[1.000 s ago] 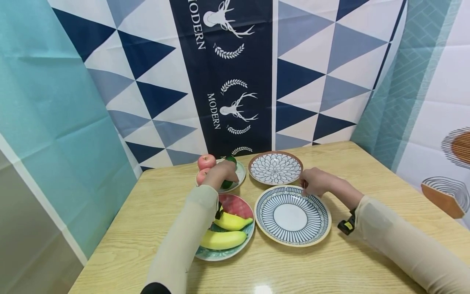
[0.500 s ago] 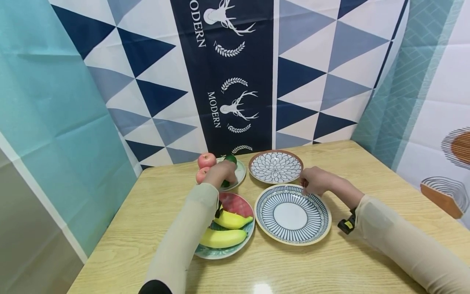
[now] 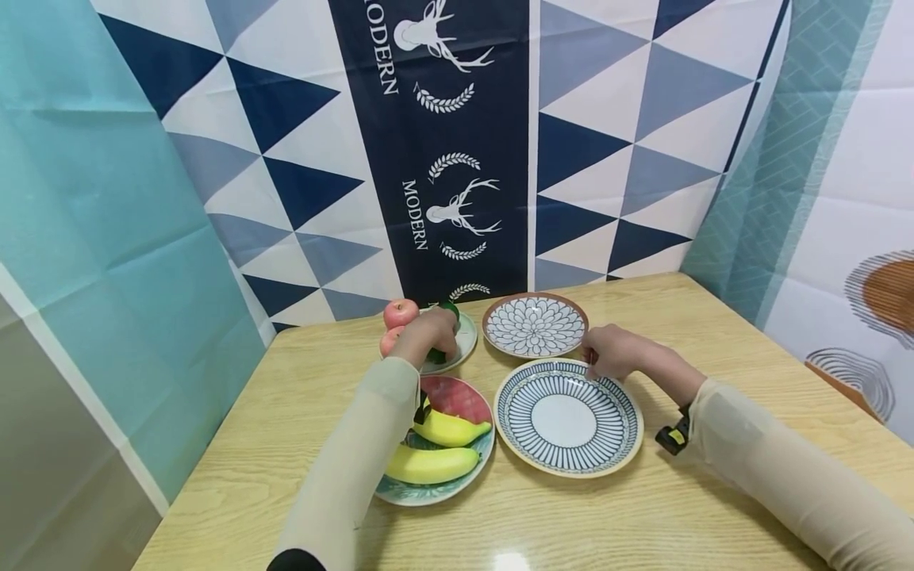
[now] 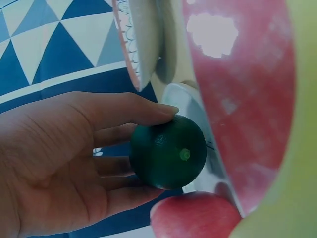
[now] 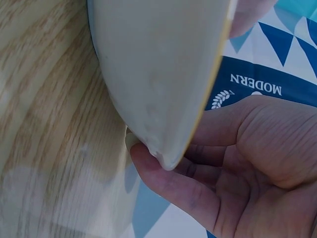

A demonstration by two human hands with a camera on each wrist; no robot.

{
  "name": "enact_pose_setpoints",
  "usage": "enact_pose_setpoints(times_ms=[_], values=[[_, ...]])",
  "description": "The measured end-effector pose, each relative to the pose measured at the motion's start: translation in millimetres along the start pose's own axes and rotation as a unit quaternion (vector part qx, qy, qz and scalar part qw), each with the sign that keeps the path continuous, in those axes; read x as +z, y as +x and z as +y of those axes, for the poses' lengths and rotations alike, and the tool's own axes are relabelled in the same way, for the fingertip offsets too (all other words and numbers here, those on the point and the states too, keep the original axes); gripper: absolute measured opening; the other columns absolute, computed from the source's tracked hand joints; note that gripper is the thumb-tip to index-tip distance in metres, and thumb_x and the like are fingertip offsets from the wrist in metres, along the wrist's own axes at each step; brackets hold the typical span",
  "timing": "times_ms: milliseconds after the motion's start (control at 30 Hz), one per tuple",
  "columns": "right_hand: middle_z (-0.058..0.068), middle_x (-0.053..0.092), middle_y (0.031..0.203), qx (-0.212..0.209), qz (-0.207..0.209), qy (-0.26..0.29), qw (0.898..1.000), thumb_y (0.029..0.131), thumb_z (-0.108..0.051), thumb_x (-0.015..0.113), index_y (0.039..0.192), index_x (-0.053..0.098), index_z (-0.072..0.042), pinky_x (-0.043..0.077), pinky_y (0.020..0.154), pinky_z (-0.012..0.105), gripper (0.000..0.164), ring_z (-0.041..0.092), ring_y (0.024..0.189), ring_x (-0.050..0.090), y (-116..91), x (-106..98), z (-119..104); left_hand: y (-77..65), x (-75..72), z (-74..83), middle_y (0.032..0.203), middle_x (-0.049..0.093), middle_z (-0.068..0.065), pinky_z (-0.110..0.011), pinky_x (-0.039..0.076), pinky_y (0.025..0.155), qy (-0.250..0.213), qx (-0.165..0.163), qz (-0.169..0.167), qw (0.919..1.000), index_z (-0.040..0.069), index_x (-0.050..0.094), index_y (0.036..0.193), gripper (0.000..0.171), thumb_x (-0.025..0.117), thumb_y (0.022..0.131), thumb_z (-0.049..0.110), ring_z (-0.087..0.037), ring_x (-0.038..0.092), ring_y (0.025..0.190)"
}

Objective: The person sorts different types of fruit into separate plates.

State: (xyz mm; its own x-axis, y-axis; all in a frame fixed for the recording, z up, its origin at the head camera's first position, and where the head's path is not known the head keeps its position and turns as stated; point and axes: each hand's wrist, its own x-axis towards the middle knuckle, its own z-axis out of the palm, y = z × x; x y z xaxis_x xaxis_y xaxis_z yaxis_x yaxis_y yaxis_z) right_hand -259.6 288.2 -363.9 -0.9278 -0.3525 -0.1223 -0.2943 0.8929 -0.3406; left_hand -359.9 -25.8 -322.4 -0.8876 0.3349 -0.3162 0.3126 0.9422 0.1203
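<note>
In the head view my left hand [image 3: 427, 337] reaches over a pale green plate [image 3: 466, 339] at the back. Its thumb and fingers grip a dark green fruit [image 4: 168, 152], round from this side, with a small light stem mark. Dark green [image 3: 437, 355] shows on both sides of that hand; whether it is all one fruit I cannot tell. Two red apples [image 3: 401, 312] sit at that plate's left. My right hand [image 3: 610, 351] pinches the far right rim of a blue-and-white striped plate [image 3: 564, 420], thumb and fingers on either side of the edge [image 5: 171, 161].
A plate with red and green colouring [image 3: 457, 396] bears yellow bananas [image 3: 435, 466] under my left forearm. A brown-rimmed plate with petal pattern [image 3: 534, 325] stands at the back. All are on a wooden table [image 3: 286, 412] before a patterned cloth backdrop [image 3: 464, 143].
Almost nothing differs. My left hand has shifted very slightly to the left; the right hand and the plates stay put, while the head view itself wavers a little.
</note>
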Motion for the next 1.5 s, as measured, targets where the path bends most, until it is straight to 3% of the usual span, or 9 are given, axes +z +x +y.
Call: enact_pose_setpoints(times_ms=[133,367,633,833,1000,1167,1500], values=[[0.005,0.060,0.084,0.003,-0.001,0.001,1.000,0.090,-0.006,0.082,0.089,0.065,-0.006,0.049,0.060,0.030,0.017,0.020,0.075,0.056,-0.1,0.1,-0.2,-5.1,-3.0,3.4,0.106,0.061,-0.011,-0.031,0.047,0.071,0.009,0.024,0.023,0.9994,0.009,0.066,0.106,0.029,0.079,0.080,0.005,-0.026,0.057,0.092],[0.005,0.061,0.084,0.002,-0.002,0.000,1.000,0.091,-0.006,0.081,0.090,0.066,-0.006,0.050,0.059,0.029,0.016,0.019,0.075,0.057,-0.1,-1.0,-1.0,-13.6,-6.4,12.8,0.112,0.064,-0.007,-0.030,0.054,0.078,0.007,0.059,0.037,0.9975,0.009,0.069,0.118,0.036,0.081,0.084,0.009,-0.024,0.059,0.100],[0.005,0.060,0.084,-0.001,-0.001,-0.002,1.000,0.091,-0.007,0.082,0.090,0.065,-0.006,0.048,0.059,0.029,0.017,0.019,0.074,0.056,0.0,-2.6,0.2,-24.6,-8.6,30.8,0.113,0.065,-0.004,-0.031,0.050,0.082,0.044,0.125,0.066,0.9890,0.010,0.072,0.121,0.043,0.085,0.081,0.015,-0.022,0.056,0.103],[0.005,0.061,0.085,0.004,-0.007,-0.004,1.000,0.091,-0.007,0.082,0.091,0.065,-0.007,0.049,0.061,0.030,0.016,0.019,0.076,0.057,2.6,-2.3,1.4,-39.1,-14.7,52.1,0.115,0.067,-0.005,-0.029,0.049,0.080,0.081,0.179,0.086,0.9767,0.012,0.073,0.120,0.043,0.084,0.079,0.015,-0.021,0.055,0.102],[0.004,0.061,0.085,0.003,-0.006,-0.009,1.000,0.091,-0.007,0.082,0.090,0.066,-0.007,0.049,0.061,0.030,0.016,0.019,0.075,0.057,2.0,-1.3,1.0,-50.0,-15.9,73.4,0.120,0.067,-0.002,-0.032,0.049,0.087,0.086,0.198,0.083,0.9728,0.016,0.072,0.123,0.042,0.084,0.083,0.020,-0.020,0.054,0.107],[0.004,0.061,0.084,-0.002,-0.004,-0.005,1.000,0.091,-0.007,0.082,0.089,0.066,-0.007,0.049,0.060,0.029,0.016,0.019,0.074,0.057,0.2,-0.5,-0.6,-59.8,-10.7,95.3,0.117,0.066,0.002,-0.028,0.051,0.087,0.066,0.219,0.068,0.9712,0.016,0.072,0.127,0.046,0.088,0.084,0.020,-0.018,0.054,0.108],[0.004,0.060,0.083,-0.015,-0.007,-0.001,1.000,0.090,-0.005,0.081,0.090,0.065,-0.005,0.048,0.062,0.030,0.017,0.018,0.072,0.056,-2.5,-1.6,0.2,-69.5,5.1,133.2,0.106,0.066,0.006,-0.020,0.050,0.076,0.066,0.271,0.063,0.9582,0.014,0.072,0.125,0.043,0.087,0.086,0.023,-0.011,0.058,0.097]])
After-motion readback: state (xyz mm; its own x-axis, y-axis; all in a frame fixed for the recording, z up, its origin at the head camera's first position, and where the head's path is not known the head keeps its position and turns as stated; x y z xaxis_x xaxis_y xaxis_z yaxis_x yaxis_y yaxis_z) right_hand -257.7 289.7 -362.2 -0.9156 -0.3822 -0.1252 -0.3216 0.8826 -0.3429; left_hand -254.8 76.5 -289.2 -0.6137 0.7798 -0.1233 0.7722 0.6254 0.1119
